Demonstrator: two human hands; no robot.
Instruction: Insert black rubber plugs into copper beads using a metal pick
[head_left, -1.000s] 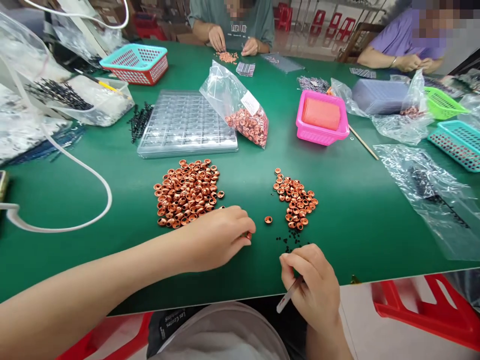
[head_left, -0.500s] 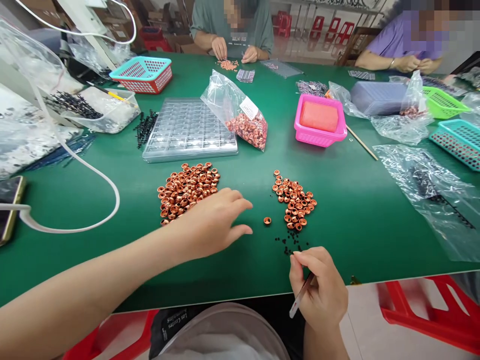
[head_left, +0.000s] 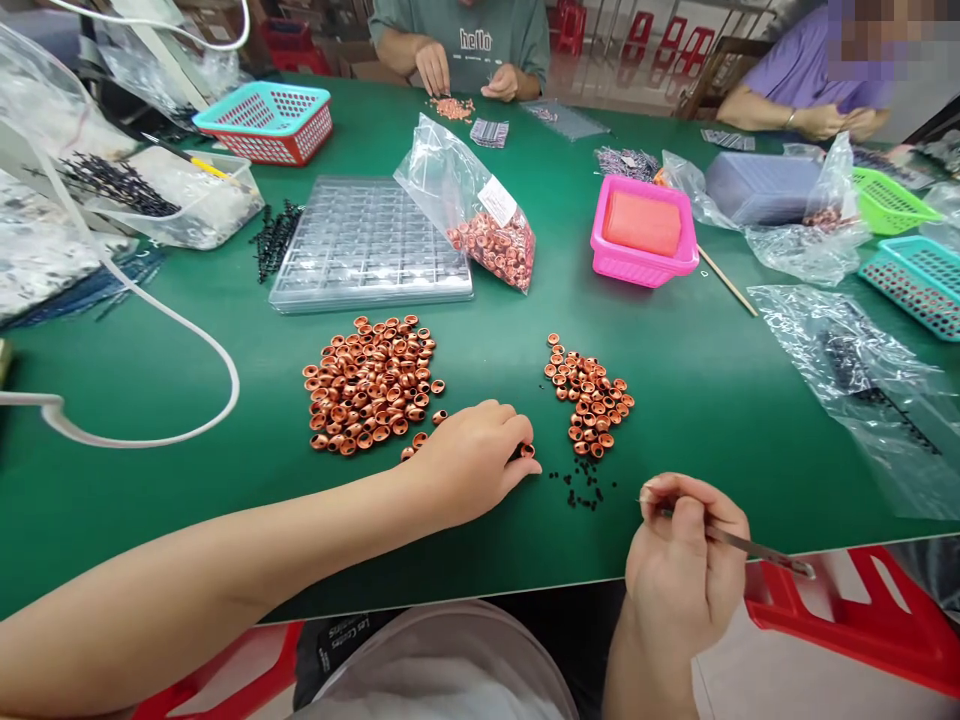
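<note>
My left hand (head_left: 480, 462) reaches over the table with thumb and fingertips closed around a single copper-coloured, cup-shaped bead (head_left: 528, 452). Behind that hand spreads a big pile of the same copper beads (head_left: 371, 385), a few lying loose beside the wrist. To the right sits a smaller pile of copper beads (head_left: 592, 400), and just below it are tiny black pieces (head_left: 583, 488). Near the table's front edge, my right hand (head_left: 688, 570) grips slim metal tweezers (head_left: 761, 552); their rear end points right, and their tips are mostly hidden by the fingers.
Farther back on the green table (head_left: 495, 345) are a clear compartment tray (head_left: 367, 250), a bag of copper beads (head_left: 499, 240) and a pink basket (head_left: 645, 265). A white cable (head_left: 225, 370) curves at left; a plastic bag (head_left: 847, 400) lies right. Two people sit across.
My left hand has moved right and closed on the lone bead. My right hand has moved right, away from the black pieces, and turned, so the tweezers' rear end now points right.
</note>
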